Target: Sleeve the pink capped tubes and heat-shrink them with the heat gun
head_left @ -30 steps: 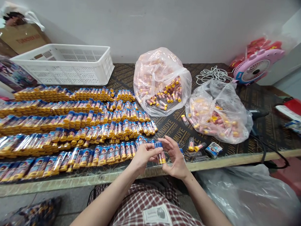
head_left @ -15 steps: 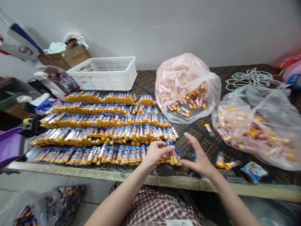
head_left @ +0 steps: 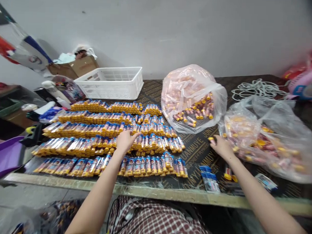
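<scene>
Tube [head_left: 211, 140] pinched in the right hand [head_left: 223, 146], over the tabletop [head_left: 193, 157] near the clear bag [head_left: 279, 116].
Likely light, stiff and slick, best held around its middle; the left hand [head_left: 125, 142] is over the blue-and-yellow rows [head_left: 144, 165], its grip unclear.

Glossy plastic tubes [head_left: 142, 165] — crinkled, filmy plastic bags [head_left: 188, 77] — smooth plastic crate [head_left: 111, 89].

Workshop by the look, printed plywood workbench [head_left: 196, 147], long rows of tubes [head_left: 153, 139], plastic bags [head_left: 219, 97], white crate [head_left: 113, 90]
</scene>
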`<state>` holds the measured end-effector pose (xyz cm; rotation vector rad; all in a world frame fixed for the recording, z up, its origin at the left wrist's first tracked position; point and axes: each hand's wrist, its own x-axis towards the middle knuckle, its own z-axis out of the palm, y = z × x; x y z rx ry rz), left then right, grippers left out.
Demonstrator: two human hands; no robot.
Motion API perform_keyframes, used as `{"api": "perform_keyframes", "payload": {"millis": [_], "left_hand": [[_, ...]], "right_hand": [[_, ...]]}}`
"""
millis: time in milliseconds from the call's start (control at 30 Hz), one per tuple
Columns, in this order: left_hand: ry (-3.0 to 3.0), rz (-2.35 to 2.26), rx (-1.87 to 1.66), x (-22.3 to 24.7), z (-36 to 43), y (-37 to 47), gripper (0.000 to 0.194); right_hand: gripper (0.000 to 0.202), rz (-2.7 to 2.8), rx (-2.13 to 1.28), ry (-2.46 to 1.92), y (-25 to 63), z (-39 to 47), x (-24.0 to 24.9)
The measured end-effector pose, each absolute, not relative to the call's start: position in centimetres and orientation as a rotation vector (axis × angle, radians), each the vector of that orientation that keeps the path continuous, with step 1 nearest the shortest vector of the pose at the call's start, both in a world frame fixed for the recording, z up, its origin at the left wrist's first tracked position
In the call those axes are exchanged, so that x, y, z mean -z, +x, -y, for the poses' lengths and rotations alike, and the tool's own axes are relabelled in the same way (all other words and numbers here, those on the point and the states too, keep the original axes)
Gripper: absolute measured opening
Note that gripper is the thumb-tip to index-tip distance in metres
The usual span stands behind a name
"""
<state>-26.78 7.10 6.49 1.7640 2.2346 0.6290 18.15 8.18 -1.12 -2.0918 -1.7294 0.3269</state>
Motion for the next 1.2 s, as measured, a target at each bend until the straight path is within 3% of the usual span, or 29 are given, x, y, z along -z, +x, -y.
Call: {"api": "perform_keyframes", "payload": {"millis": [67, 167, 300, 433, 733, 1067, 1200], "left_hand": [[1.787, -2.169, -0.806, -7.0, -6.2, -23.9, 0.043], [1.801, -1.702, -0.972, -6.9, -3.9, -16.9, 0.031], [2.006, -1.141, -0.572, -4.6, -0.2, -6.3, 0.014], [2.182, -1.198, -0.258, -1.3, 1.2, -0.2, 0.011], [2.253, -1.230, -0.171, 0.7, 0.5, 0.3, 0.010], [2.378, -1.199, -0.192, 0.4, 1.4, 0.3, 0.008], [2.270, -1.185, -0.376, -0.4, 1.8, -0.1, 0.003]], "right_hand": [[0.054, 1.723, -0.368, -2.030, 17.4, -6.9, 0.7], [0.055, 1.682, -0.399, -1.930, 16.8, -4.8, 0.1], [0.043, 1.584, -0.426, -1.846, 16.4, -1.7, -1.1], [0.033, 1.352, -0.589, -1.637, 16.2, 2.1, -2.7], [0.032, 0.865, -0.751, -1.429, 16.7, 7.5, -2.7], [0.031, 0.814, -0.720, -1.443, 15.9, 7.7, -1.8], [0.030, 0.811, -0.718, -1.424, 15.4, 7.8, -2.1]]}}
